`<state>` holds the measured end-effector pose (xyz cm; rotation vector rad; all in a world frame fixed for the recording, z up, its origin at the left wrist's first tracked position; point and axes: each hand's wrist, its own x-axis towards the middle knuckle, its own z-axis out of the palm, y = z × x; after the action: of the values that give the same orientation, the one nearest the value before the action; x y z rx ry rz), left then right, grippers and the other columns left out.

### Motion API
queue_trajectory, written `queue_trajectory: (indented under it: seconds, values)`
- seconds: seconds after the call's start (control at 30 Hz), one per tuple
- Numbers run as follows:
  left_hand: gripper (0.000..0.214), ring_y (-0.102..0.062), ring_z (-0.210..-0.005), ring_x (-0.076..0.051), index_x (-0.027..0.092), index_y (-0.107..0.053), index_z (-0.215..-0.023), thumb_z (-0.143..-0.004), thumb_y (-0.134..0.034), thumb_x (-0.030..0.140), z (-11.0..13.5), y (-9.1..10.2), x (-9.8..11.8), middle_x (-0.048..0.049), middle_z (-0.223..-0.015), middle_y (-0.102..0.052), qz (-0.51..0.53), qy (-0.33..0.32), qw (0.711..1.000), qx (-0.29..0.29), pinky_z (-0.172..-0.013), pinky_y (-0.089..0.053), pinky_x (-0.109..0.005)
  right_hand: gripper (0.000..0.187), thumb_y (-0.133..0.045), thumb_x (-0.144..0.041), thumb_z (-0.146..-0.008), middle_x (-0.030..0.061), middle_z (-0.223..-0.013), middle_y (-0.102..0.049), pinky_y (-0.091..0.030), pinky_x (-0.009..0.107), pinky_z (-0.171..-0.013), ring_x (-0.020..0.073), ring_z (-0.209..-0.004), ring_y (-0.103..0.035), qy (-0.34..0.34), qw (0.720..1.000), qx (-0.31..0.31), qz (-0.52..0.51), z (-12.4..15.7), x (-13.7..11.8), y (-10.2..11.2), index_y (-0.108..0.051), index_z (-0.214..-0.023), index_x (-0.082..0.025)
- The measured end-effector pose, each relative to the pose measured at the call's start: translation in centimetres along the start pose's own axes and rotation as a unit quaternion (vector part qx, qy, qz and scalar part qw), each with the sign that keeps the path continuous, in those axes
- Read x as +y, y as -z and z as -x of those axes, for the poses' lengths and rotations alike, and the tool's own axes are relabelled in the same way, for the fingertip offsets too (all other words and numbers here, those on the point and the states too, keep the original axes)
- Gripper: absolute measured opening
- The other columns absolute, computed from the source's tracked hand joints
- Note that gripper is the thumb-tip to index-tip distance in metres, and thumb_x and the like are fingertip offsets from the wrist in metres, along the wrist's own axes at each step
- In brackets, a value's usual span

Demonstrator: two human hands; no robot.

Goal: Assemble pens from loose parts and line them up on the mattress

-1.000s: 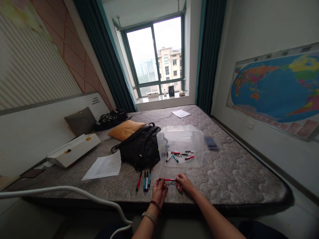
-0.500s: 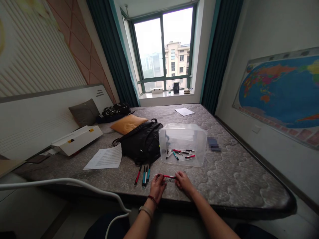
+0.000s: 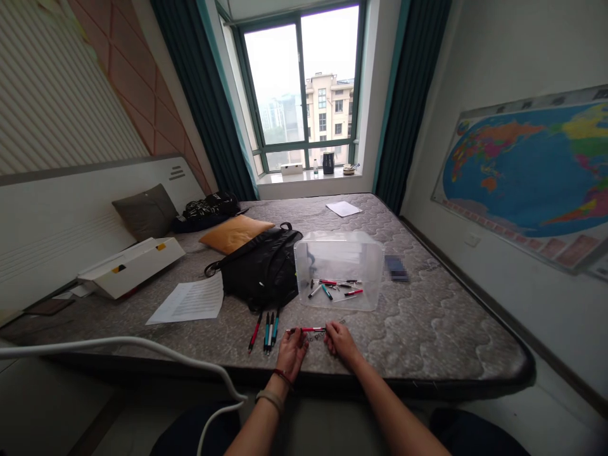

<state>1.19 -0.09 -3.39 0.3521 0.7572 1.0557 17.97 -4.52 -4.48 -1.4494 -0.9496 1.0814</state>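
A red pen lies level between my two hands, above the front part of the mattress. My left hand is closed on its left end, and my right hand pinches its right end. Left of my hands, several pens in red, teal and white lie side by side on the mattress. Just beyond my hands a clear plastic bin rests on its side, mouth toward me. Inside it are more pens, loosely scattered. Small dark items near the pen are too small to make out.
Touching the bin's left side is a black backpack. Farther left lie a printed sheet, a white box, an orange cushion and a grey pillow. A white tube crosses the lower left. The mattress edge runs close to me.
The whole view has shifted slightly, so things appear a little farther left. Both hands keep hold of the red pen, with little change in their grip.
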Motion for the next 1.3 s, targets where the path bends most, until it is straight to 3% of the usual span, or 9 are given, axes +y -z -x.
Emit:
queue_trajectory:
  seconds: [0.37, 0.57, 0.87, 1.1, 1.3]
  values:
    - [0.031, -0.068, -0.069, -0.012, 0.019, -0.054, -0.084, -0.069, -0.081, 0.014, -0.19, 0.2, -0.13, 0.0019, -0.08, -0.066, 0.002, 0.001, 1.0, -0.005, -0.058, -0.053, -0.021, 0.068, -0.023, -0.075, -0.086, -0.001, -0.035, -0.043, -0.026, 0.023, -0.034, 0.0102, -0.028, -0.037, -0.025, 1.0, 0.002, 0.018, 0.06, -0.09, -0.26, -0.046, -0.051, -0.021]
    - [0.031, -0.068, -0.068, -0.012, 0.018, -0.055, -0.084, -0.069, -0.081, 0.014, -0.05, 0.04, -0.1, 0.0011, -0.08, -0.066, 0.003, -0.005, 1.0, -0.006, -0.057, -0.054, -0.021, 0.054, -0.03, -0.07, -0.086, -0.0045, -0.042, -0.049, -0.029, 0.022, -0.034, 0.0113, -0.031, -0.042, 0.001, 0.999, 0.008, 0.034, -0.04, 0.41, -0.47, -0.048, -0.067, -0.023]
    - [0.024, -0.068, -0.069, -0.011, 0.019, -0.056, -0.087, -0.075, -0.075, 0.01, -0.32, 0.43, 0.02, 0.0016, -0.082, -0.067, -0.014, 0.009, 1.0, -0.01, -0.061, -0.055, -0.021, 0.067, -0.023, -0.069, -0.091, -0.0021, -0.035, -0.041, -0.03, 0.022, -0.038, 0.0099, -0.031, -0.039, -0.014, 0.998, -0.009, 0.054, 0.45, -0.37, -0.23, -0.048, -0.051, -0.021]
    - [0.023, -0.067, -0.07, -0.01, 0.019, -0.056, -0.088, -0.076, -0.074, 0.01, -0.67, 0.88, -0.08, 0.0022, -0.083, -0.066, -0.012, 0.006, 1.0, -0.012, -0.063, -0.055, -0.021, 0.039, -0.042, -0.053, -0.092, -0.0044, -0.05, -0.054, -0.033, 0.02, -0.038, 0.0094, -0.036, -0.046, 0.015, 0.999, 0.011, 0.047, 0.51, -0.17, -0.33, -0.048, -0.07, -0.021]
    - [0.021, -0.068, -0.07, -0.011, 0.018, -0.057, -0.088, -0.077, -0.073, 0.009, -0.72, 0.89, -0.04, 0.0009, -0.084, -0.067, -0.016, 0.007, 1.0, -0.015, -0.061, -0.055, -0.022, 0.044, -0.035, -0.049, -0.095, -0.0051, -0.044, -0.048, -0.032, 0.02, -0.038, 0.0084, -0.033, -0.042, 0.015, 0.998, 0.008, 0.053, 0.47, -0.36, -0.38, -0.048, -0.064, -0.02]
